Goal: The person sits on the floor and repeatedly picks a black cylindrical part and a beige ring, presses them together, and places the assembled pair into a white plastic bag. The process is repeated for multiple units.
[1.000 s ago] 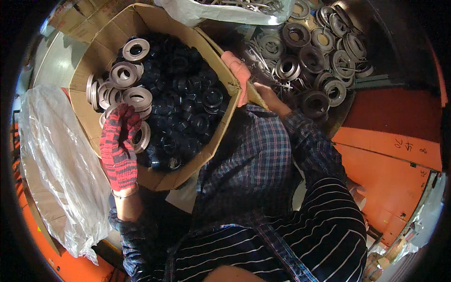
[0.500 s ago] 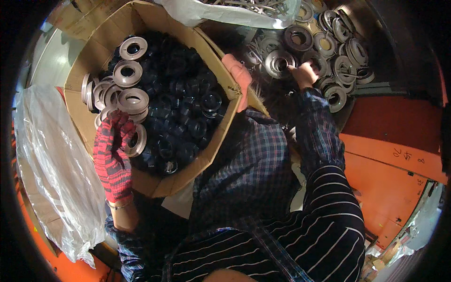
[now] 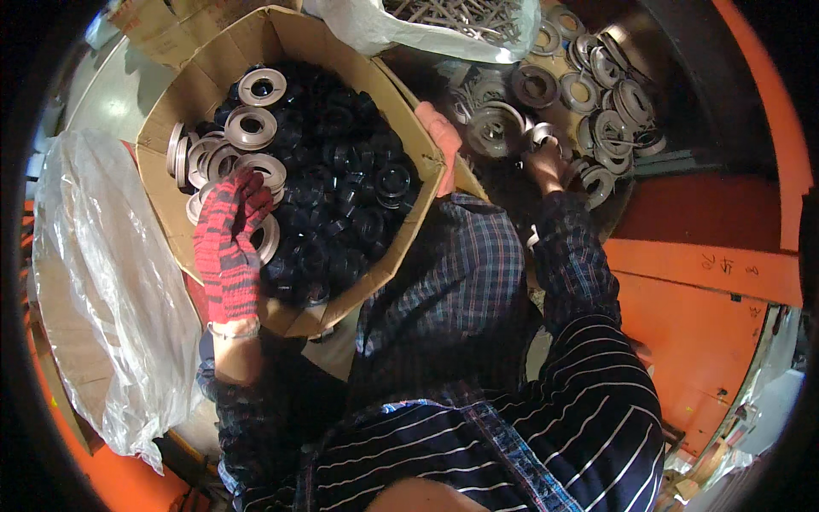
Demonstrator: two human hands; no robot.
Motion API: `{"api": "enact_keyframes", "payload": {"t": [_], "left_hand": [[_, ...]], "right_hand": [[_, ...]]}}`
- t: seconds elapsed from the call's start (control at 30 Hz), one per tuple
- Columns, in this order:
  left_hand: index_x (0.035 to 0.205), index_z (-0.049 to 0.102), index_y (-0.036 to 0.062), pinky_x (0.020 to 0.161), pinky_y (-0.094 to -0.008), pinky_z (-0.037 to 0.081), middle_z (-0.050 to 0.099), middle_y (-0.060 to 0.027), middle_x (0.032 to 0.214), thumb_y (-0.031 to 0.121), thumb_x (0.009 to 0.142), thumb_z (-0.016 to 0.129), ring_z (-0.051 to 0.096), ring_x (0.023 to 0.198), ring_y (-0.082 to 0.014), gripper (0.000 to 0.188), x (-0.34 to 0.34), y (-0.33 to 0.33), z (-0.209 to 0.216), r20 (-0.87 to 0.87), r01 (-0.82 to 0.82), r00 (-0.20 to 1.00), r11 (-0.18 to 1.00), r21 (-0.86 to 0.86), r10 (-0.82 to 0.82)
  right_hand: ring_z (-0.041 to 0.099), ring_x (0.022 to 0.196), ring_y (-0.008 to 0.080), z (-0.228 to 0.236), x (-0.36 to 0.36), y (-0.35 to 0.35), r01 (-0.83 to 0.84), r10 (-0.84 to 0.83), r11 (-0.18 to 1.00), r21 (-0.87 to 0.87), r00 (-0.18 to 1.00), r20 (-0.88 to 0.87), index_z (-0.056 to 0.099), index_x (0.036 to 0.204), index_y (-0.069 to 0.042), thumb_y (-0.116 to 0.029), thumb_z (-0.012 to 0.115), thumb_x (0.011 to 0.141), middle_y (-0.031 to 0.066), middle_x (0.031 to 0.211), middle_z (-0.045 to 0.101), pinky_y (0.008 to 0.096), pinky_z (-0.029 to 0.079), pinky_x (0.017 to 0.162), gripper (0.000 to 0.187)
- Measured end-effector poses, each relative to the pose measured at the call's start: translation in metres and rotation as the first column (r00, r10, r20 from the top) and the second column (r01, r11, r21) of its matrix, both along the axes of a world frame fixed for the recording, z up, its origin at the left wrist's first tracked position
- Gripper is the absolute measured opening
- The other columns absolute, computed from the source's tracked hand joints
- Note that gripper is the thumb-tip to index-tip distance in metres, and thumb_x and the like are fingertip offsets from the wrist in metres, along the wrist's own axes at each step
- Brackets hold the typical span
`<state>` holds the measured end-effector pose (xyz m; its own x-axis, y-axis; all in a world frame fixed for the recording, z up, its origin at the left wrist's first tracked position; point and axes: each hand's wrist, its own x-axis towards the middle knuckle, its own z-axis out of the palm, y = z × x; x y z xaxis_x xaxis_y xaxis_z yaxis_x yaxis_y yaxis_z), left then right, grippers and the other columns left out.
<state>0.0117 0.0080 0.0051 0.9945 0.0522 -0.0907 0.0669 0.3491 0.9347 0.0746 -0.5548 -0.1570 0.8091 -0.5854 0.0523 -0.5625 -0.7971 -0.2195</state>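
Note:
My left hand (image 3: 230, 243), in a red and black knit glove, is over the left side of a cardboard box (image 3: 162, 141). Its fingers are loosely bent beside a grey flanged ring (image 3: 270, 239), and nothing shows in its grasp. Several such rings, one a pale grey flanged ring (image 3: 251, 127), lie on black ring-shaped parts (image 3: 341, 183) that fill the box. Out to the right, my bare right hand (image 3: 544, 164) has its fingers closed on the near edge of a grey metal ring (image 3: 546, 134) among a heap of rings. A wider round grey part (image 3: 495, 130) lies beside it.
A clear plastic bag (image 3: 503, 53) of thin grey rods stands at the far side. A salmon-coloured cloth (image 3: 439, 141) hangs over the box's right edge. At the left lies a crumpled clear plastic sheet (image 3: 111, 307). Orange panels (image 3: 691, 316) stand at the right.
My right hand has come nearer, from the far rings to a closer one. The view has shifted slightly. My left hand remains by the rings in the box.

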Motion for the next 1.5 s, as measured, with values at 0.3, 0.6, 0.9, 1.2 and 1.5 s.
{"api": "enact_keyframes", "payload": {"t": [0.3,0.6,0.9,1.2,1.5], "left_hand": [[0.132,0.051,-0.0028,0.100,-0.0393,0.050,0.059,-0.0183,0.130,0.025,0.100,0.054,0.061,0.114,-0.0284,0.043,0.002,0.007,-0.001,-0.036,-0.007,0.999,1.000,0.005,0.007],[0.127,0.056,-0.0042,0.094,-0.0363,0.052,0.063,-0.0171,0.120,0.022,0.102,0.049,0.065,0.105,-0.0269,0.037,0.001,0.006,0.001,-0.052,-0.120,0.992,0.991,-0.059,0.117],[0.130,0.052,-0.0050,0.101,-0.0369,0.051,0.060,-0.0162,0.125,-0.009,0.093,0.042,0.062,0.114,-0.0246,0.039,-0.002,-0.002,0.007,0.139,0.024,0.987,0.943,0.333,-0.074],[0.132,0.051,-0.0048,0.097,-0.0356,0.051,0.060,-0.0154,0.126,0.010,0.102,0.046,0.064,0.111,-0.0244,0.034,-0.001,-0.008,0.009,0.069,0.094,0.990,0.938,0.334,-0.124],[0.132,0.052,-0.0038,0.096,-0.0352,0.051,0.061,-0.0139,0.125,0.011,0.103,0.042,0.064,0.110,-0.0230,0.034,-0.003,-0.012,0.009,0.115,0.070,0.984,0.897,0.437,-0.133]], "right_hand": [[0.063,0.069,0.0167,0.130,-0.055,0.025,-0.177,-0.153,0.651,0.738,0.922,0.357,0.062,0.113,0.002,-0.019,0.068,0.085,0.0094,0.088,0.066,0.0323,0.051,0.060,0.036],[0.062,0.110,0.0220,0.174,0.007,0.079,-0.443,0.299,0.721,0.533,0.893,0.337,0.046,0.138,0.004,-0.044,0.073,0.086,0.0179,0.120,0.065,0.0343,0.049,0.093,0.076],[0.034,0.136,0.0454,-0.063,0.045,0.058,-0.282,0.262,0.937,0.204,0.957,0.121,0.021,0.152,-0.006,-0.076,0.072,0.065,0.0268,0.149,0.032,0.0561,0.035,0.106,0.123],[0.062,0.106,0.0356,-0.107,0.078,0.062,-0.147,0.123,0.979,-0.140,0.978,-0.168,0.046,0.132,-0.013,-0.045,0.065,0.086,0.0145,0.130,0.054,0.0580,0.044,0.088,0.059],[0.064,0.105,0.0349,-0.001,0.022,0.044,-0.313,0.260,0.901,0.299,0.944,0.204,0.058,0.120,-0.006,-0.022,0.073,0.073,0.0180,0.111,0.067,0.0455,0.050,0.086,0.053]]}}
